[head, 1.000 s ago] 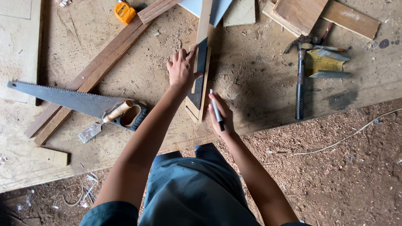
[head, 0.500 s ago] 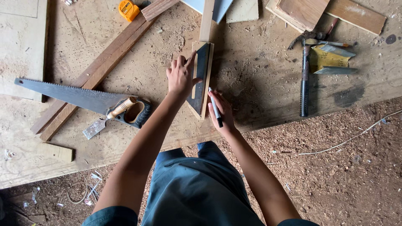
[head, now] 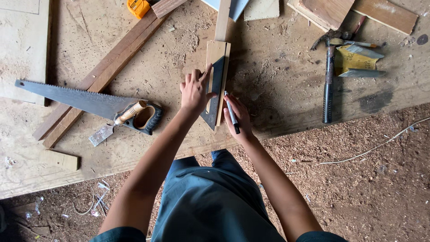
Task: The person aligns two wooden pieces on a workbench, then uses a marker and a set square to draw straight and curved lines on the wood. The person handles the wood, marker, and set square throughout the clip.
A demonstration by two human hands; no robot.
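Left hand (head: 193, 92) presses flat, fingers spread, on a dark triangular square (head: 215, 96) laid over a short wood block (head: 217, 67) on the plywood bench (head: 277, 80), while the right hand (head: 238, 117) is closed around a marker pen (head: 231, 113) just beside the square's edge. Marking a line looks to be the step in hand; it calls for holding the square steady. A handsaw (head: 89, 104), chisel (head: 117, 124) and hammer (head: 328, 80) lie well apart, obstructing nothing.

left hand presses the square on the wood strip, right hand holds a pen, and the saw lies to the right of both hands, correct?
Not quite: the head view shows the saw lying to the left of both hands. The left hand does press the square on the wood strip, and the right hand holds the pen.
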